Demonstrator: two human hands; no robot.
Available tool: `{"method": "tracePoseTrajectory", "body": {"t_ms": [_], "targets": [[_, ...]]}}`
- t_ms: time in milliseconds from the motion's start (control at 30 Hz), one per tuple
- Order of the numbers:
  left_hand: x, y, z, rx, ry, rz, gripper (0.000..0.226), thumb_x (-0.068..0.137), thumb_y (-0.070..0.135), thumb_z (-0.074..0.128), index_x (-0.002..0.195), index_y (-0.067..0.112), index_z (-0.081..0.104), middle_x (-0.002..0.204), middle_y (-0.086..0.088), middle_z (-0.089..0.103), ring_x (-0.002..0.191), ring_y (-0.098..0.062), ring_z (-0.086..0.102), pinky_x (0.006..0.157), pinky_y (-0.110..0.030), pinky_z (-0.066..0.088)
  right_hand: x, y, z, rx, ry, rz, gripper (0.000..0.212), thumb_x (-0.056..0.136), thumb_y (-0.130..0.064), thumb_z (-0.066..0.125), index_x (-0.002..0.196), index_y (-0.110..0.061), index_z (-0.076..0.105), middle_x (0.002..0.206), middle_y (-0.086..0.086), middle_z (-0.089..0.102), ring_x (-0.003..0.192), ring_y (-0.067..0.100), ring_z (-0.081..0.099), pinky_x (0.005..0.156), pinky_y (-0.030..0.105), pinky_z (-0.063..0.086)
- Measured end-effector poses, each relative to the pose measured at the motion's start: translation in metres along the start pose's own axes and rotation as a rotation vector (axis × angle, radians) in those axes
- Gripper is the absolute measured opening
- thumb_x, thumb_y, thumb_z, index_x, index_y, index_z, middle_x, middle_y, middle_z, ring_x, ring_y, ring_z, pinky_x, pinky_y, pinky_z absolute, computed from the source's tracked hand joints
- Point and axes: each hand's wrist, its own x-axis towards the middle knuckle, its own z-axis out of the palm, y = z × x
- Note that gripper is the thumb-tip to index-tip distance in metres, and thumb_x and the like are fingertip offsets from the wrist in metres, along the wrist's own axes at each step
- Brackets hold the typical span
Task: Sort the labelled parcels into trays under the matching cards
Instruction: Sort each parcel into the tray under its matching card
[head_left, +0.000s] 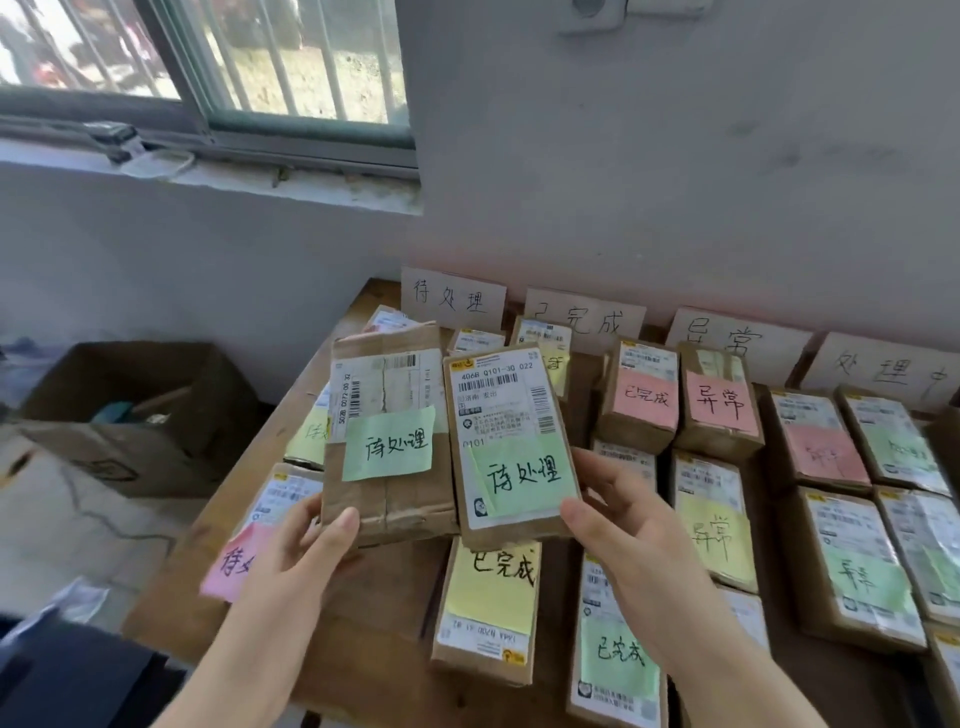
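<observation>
The left hand (306, 551) grips the lower edge of a brown parcel (387, 431) bearing a green 待处理 note, thumb on its front. The right hand (618, 525) pinches the lower right corner of a second parcel (511, 441) with the same green note, touching the first. Both are held above the table (374, 660), toward its far left corner, below the 待处理 card (452, 299). Other labelled parcels (491, 608) lie across the table.

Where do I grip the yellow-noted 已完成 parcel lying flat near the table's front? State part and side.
Probably from above, pinching the yellow-noted 已完成 parcel across its long sides at the near end: it lies flat, bare table flanks its left, and a gap separates it from the green-noted 已完成 parcel on its right.
</observation>
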Motion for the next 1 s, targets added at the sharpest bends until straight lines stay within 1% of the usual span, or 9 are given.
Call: {"method": "tracePoseTrajectory", "body": {"t_ms": [67, 133, 300, 433, 600, 667, 800, 933, 1000], "targets": [[0.013, -0.001, -0.018, -0.029, 0.022, -0.019, 0.064, 0.062, 0.04, 0.073, 0.121, 0.022, 0.058, 0.113, -0.001, 0.069, 0.099, -0.017, 0.067, 0.091, -0.039, 0.048, 0.004, 0.002, 0.02, -0.008, 0.0, 0.001, 0.046, 0.073, -0.026, 0.066, 0.117, -0.027, 0.055, 0.106, -0.012, 0.071, 0.1, 0.004, 0.066, 0.075, 0.016, 0.053], [0.025, 0.004, -0.034, -0.025, 0.001, -0.015, 0.04, 0.071, 0.031, 0.064, 0.111, 0.024, 0.062, 0.107, -0.001, 0.071, 0.097, -0.016, 0.067, 0.088, -0.035, 0.048, 0.006, 0.004, 0.041, -0.026, 0.011, 0.0, 0.049, 0.069, -0.03, 0.067, 0.117, -0.029, 0.054, 0.105, -0.014, 0.071, 0.099, 0.005, 0.066, 0.077, 0.022, 0.053], [0.056, 0.02, -0.085, 0.008, -0.1, -0.01, 0.049, 0.069, 0.031, 0.062, 0.117, 0.018, 0.059, 0.102, -0.006, 0.073, 0.086, -0.018, 0.071, 0.067, -0.024, 0.057, 0.009, 0.015, 0.094, -0.068, 0.101, 0.002, 0.052, 0.073, -0.04, 0.077, 0.12, -0.035, 0.054, 0.114, -0.015, 0.067, 0.107, 0.006, 0.063, 0.094, 0.034, 0.049], [0.082, 0.026, -0.127, -0.03, -0.183, -0.054, 0.052, 0.072, 0.028, 0.072, 0.12, 0.016, 0.059, 0.107, -0.015, 0.071, 0.096, -0.03, 0.069, 0.084, -0.037, 0.056, 0.009, 0.031, 0.139, 0.023, 0.201, -0.013, 0.053, 0.065, -0.033, 0.072, 0.115, -0.031, 0.058, 0.111, -0.011, 0.069, 0.106, 0.008, 0.064, 0.095, 0.036, 0.048], [0.109, 0.029, -0.158, -0.001, -0.273, -0.064, 0.047, 0.074, 0.029, 0.063, 0.118, 0.014, 0.06, 0.105, -0.012, 0.072, 0.09, -0.025, 0.071, 0.07, -0.032, 0.058, 0.005, 0.06, 0.189, 0.097, 0.366, -0.037, 0.047, 0.07, -0.031, 0.067, 0.116, -0.027, 0.058, 0.111, -0.005, 0.069, 0.107, 0.013, 0.064, 0.097, 0.042, 0.048], [0.115, 0.032, -0.163, -0.017, -0.271, -0.052, 0.049, 0.075, 0.027, 0.062, 0.121, 0.01, 0.059, 0.104, -0.01, 0.072, 0.087, -0.019, 0.071, 0.064, -0.026, 0.057, 0.002, 0.076, 0.201, 0.082, 0.441, -0.037, 0.039, 0.078, -0.024, 0.067, 0.115, -0.03, 0.056, 0.11, -0.008, 0.069, 0.106, 0.009, 0.064, 0.095, 0.038, 0.05], [0.125, 0.033, -0.167, -0.039, -0.275, -0.057, 0.036, 0.086, 0.023, 0.057, 0.12, 0.01, 0.059, 0.107, -0.007, 0.072, 0.089, -0.014, 0.071, 0.068, -0.023, 0.056, -0.006, 0.103, 0.215, -0.051, 0.55, 0.007, 0.032, 0.088, -0.016, 0.062, 0.111, -0.036, 0.051, 0.105, -0.015, 0.066, 0.098, -0.007, 0.061, 0.079, 0.016, 0.053], [0.13, 0.031, -0.166, -0.035, -0.307, -0.083, 0.037, 0.086, 0.026, 0.057, 0.121, 0.013, 0.058, 0.106, -0.004, 0.072, 0.095, -0.016, 0.07, 0.064, -0.019, 0.056, -0.006, 0.127, 0.22, -0.176, 0.593, 0.111, 0.033, 0.089, -0.023, 0.062, 0.112, -0.043, 0.05, 0.116, -0.014, 0.063, 0.111, 0.005, 0.058, 0.098, 0.036, 0.049], [0.133, 0.03, -0.166, -0.027, -0.32, -0.09, 0.038, 0.087, 0.024, 0.057, 0.123, 0.015, 0.056, 0.104, -0.004, 0.073, 0.094, -0.016, 0.07, 0.062, -0.019, 0.056, -0.004, 0.133, 0.225, -0.214, 0.603, 0.13, 0.033, 0.089, -0.025, 0.062, 0.11, -0.047, 0.048, 0.118, -0.017, 0.06, 0.115, 0.004, 0.055, 0.1, 0.037, 0.047]]}}
